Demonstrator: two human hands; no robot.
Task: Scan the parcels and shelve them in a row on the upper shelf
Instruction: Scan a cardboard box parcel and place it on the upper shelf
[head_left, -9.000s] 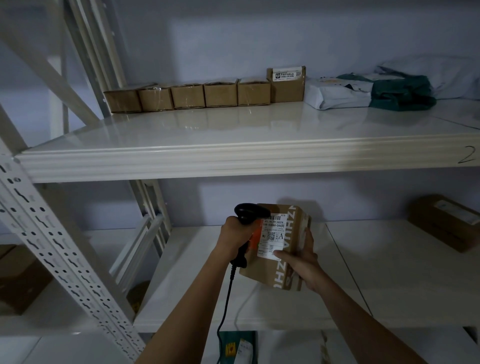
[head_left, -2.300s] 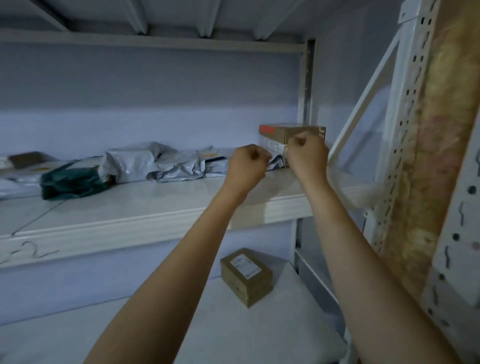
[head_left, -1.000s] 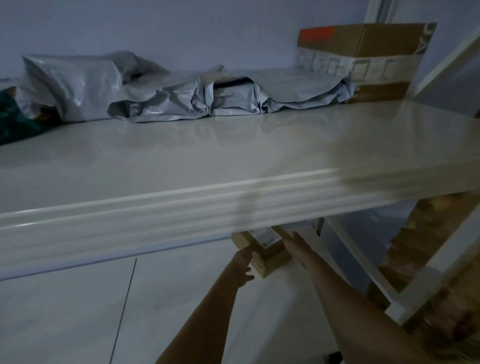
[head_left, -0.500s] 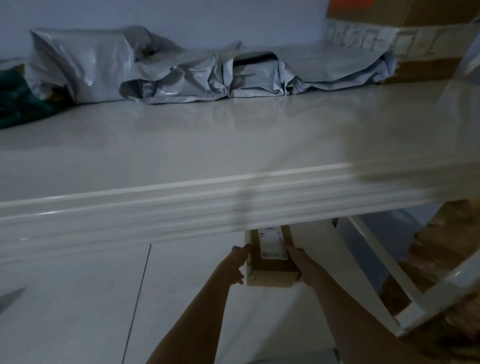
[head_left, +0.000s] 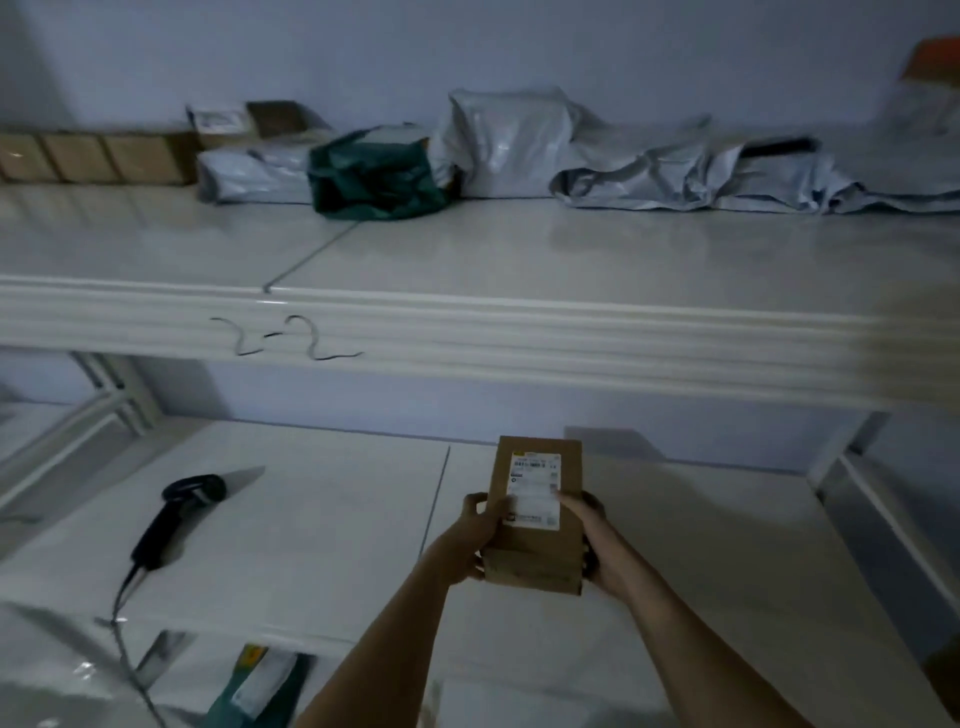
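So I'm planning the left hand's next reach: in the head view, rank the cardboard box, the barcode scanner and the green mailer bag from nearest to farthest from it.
1. Cardboard box: held in the left hand itself, with the right hand on its other side.
2. Barcode scanner: lying on the lower shelf, off to the left.
3. Green mailer bag: on the upper shelf, up and back by the wall.

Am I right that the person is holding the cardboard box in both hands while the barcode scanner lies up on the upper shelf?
Not quite. The head view shows the barcode scanner lying on the lower shelf, not the upper shelf. The rest holds: the left hand and right hand both hold the cardboard box.
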